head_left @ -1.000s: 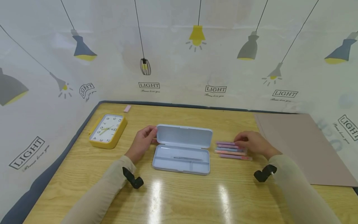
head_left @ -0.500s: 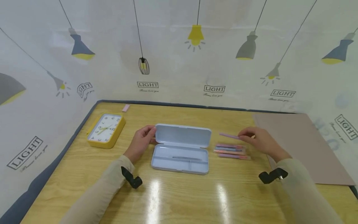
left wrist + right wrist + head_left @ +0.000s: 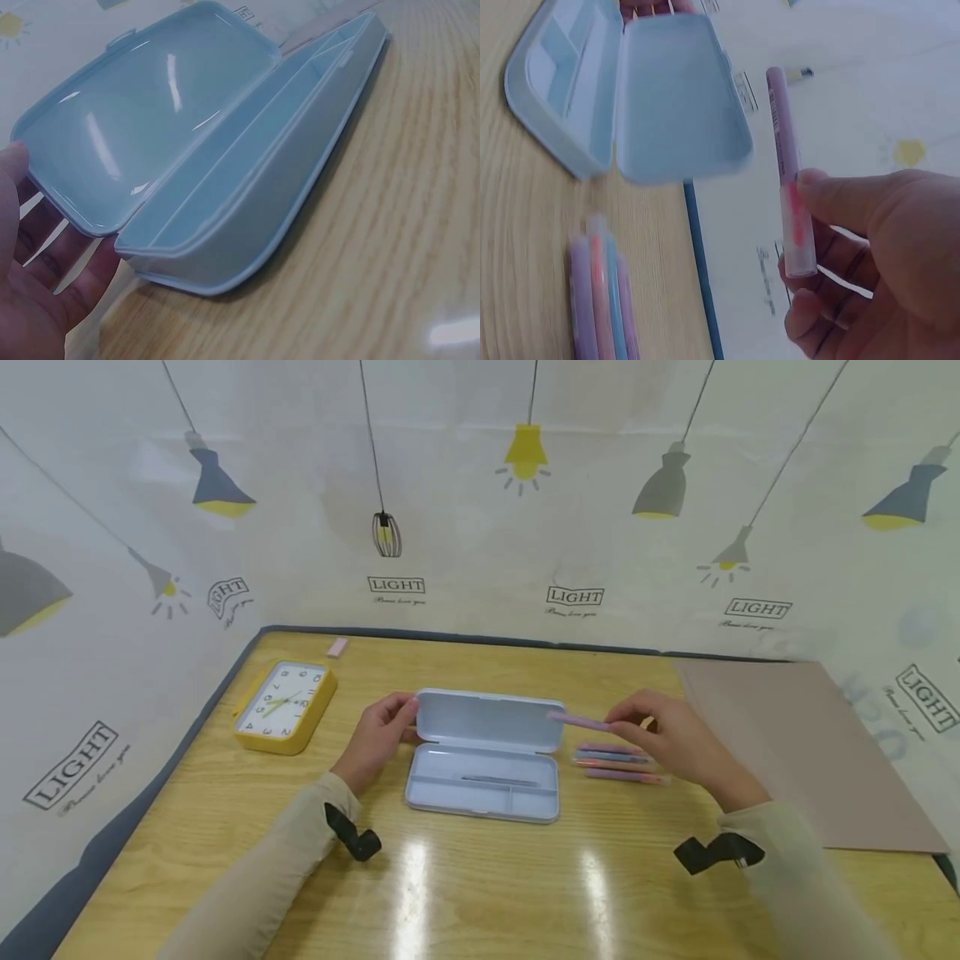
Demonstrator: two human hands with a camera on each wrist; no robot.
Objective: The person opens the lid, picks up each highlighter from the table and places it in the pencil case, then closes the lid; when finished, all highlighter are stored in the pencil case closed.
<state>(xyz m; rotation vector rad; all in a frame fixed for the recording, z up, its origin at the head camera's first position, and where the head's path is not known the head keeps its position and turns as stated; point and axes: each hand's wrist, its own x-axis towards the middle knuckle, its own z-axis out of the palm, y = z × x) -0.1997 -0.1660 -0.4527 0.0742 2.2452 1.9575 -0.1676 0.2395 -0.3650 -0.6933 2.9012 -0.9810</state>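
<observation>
Two sleeved arms (image 3: pixel 258 868) reach in over the desk (image 3: pixel 502 893) from its near side. The left hand (image 3: pixel 377 739), on the left edge's side, pinches with thumb in front, fingers spread behind, their tips apparently hidden. The right hand (image 3: pixel 678 743), raised toward the right edge, pinches between thumb and fingers, lower fingers curled.

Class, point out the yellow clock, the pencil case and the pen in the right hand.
Yellow clock (image 3: pixel 285 702): head view, its white face.
Pencil case (image 3: pixel 146 112): left wrist view, inside of the lid.
Held pen (image 3: pixel 785 150): right wrist view, its purple section.
</observation>
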